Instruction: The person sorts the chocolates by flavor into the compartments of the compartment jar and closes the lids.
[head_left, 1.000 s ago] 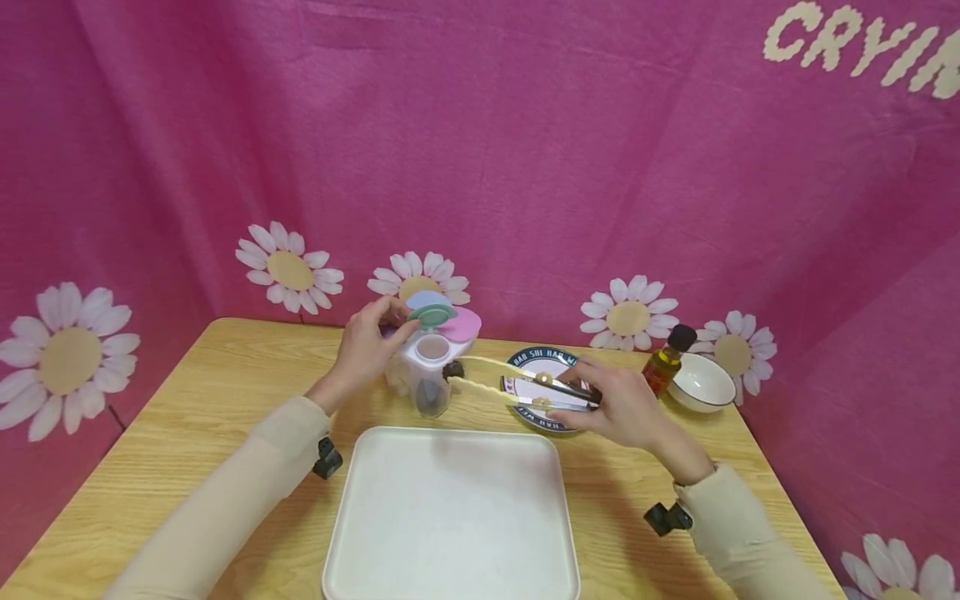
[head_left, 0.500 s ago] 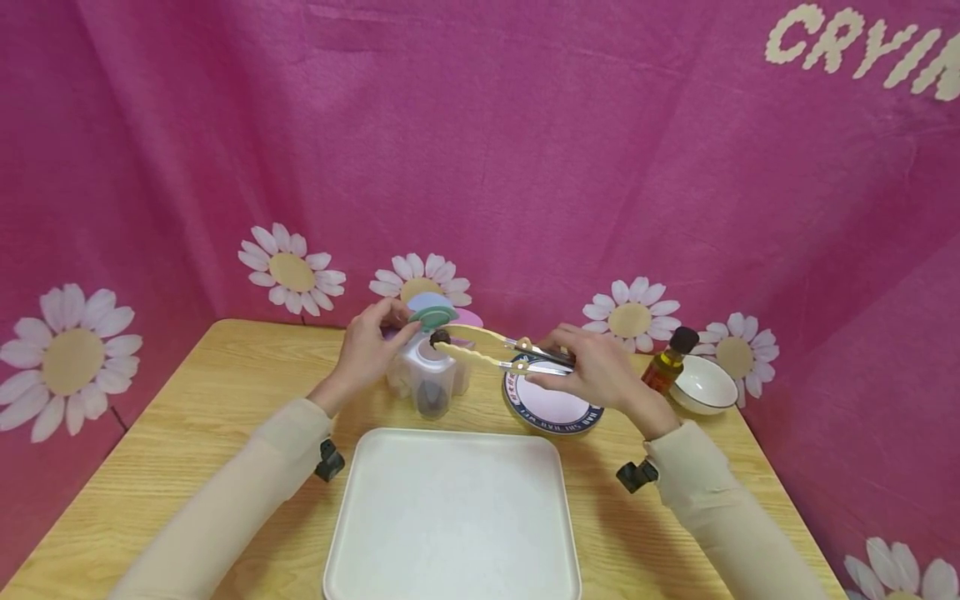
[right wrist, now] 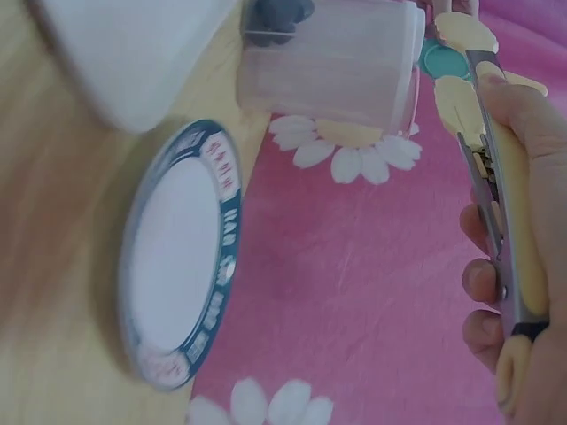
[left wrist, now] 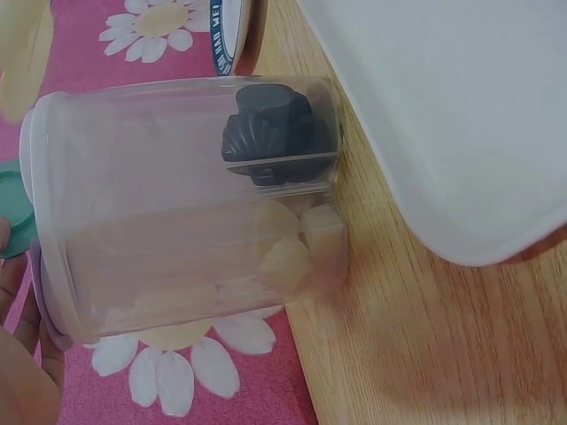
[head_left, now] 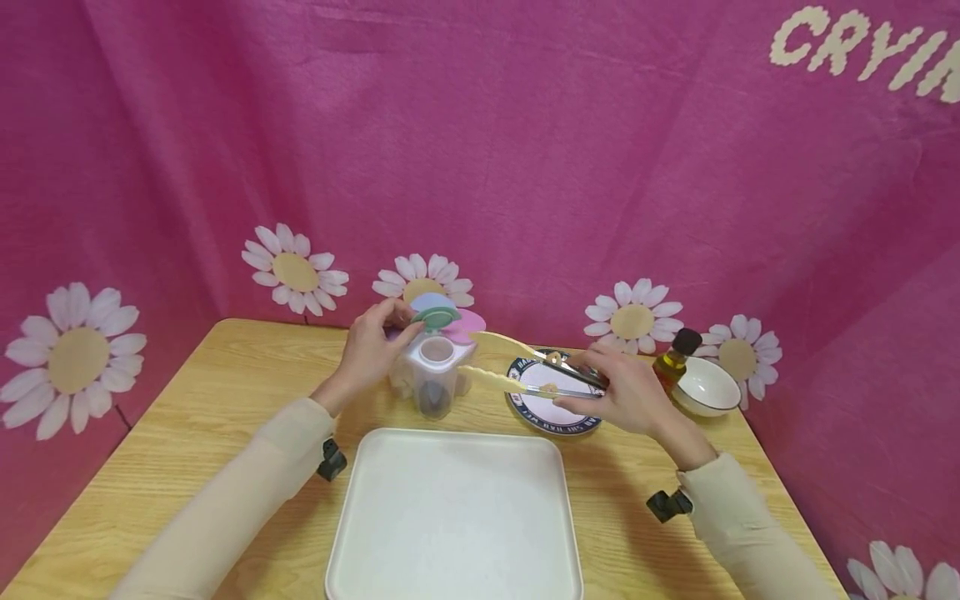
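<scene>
A clear plastic storage container (head_left: 431, 383) with coloured flip lids stands upright behind the tray. My left hand (head_left: 375, 346) pinches its green lid (head_left: 437, 317), which is raised over a round opening at the front. In the left wrist view, dark shell-shaped pieces (left wrist: 270, 133) lie at the bottom of one compartment and pale pieces (left wrist: 288, 257) in the one beside it. My right hand (head_left: 621, 390) grips a pair of tongs (head_left: 491, 380) with cream tips. The tips are spread apart just right of the container, with nothing between them.
A plate (head_left: 558, 427) with a dark lettered rim lies under the tongs. The white tray (head_left: 453, 517) fills the front middle. A dark-capped bottle (head_left: 672, 364) and a white bowl (head_left: 707, 387) stand at the right. A pink flowered cloth (head_left: 525, 167) hangs behind the table.
The tongs carried a dark piece left to the opening, and it dropped from their tips. They have since drawn back right, spread apart. My left hand has stayed at the green lid.
</scene>
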The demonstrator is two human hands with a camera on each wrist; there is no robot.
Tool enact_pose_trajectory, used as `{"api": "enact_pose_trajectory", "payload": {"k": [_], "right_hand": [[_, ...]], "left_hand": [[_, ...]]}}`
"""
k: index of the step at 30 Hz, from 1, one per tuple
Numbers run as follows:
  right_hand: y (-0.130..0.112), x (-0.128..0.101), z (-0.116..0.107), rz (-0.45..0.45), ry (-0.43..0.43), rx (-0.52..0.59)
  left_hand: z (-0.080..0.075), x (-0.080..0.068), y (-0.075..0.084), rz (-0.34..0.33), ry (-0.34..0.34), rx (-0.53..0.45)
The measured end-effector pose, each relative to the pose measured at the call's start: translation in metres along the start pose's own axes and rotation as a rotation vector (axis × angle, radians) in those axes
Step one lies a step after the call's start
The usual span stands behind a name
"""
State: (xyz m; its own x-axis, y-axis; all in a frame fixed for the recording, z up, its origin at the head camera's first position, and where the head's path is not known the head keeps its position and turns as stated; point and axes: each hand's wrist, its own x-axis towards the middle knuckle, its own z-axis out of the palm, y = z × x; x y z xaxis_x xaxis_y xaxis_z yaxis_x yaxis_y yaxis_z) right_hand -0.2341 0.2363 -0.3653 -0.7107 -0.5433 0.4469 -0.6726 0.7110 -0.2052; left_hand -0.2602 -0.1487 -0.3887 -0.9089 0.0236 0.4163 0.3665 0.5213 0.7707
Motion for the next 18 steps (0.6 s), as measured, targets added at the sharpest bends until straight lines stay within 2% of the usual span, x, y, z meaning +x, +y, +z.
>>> {"api": "enact_pose_trajectory", "payload": {"k": [9, 18], "right_hand": [[0.015, -0.064, -0.014, 0.073, 0.032, -0.046], [0.025, -0.128, -0.017, 0.161, 0.082, -0.065]], "left_hand": [[0.000, 0.000, 0.001, -0.011, 0.002, -0.003], [0.000, -0.001, 0.002, -0.009, -0.007, -0.006]]}}
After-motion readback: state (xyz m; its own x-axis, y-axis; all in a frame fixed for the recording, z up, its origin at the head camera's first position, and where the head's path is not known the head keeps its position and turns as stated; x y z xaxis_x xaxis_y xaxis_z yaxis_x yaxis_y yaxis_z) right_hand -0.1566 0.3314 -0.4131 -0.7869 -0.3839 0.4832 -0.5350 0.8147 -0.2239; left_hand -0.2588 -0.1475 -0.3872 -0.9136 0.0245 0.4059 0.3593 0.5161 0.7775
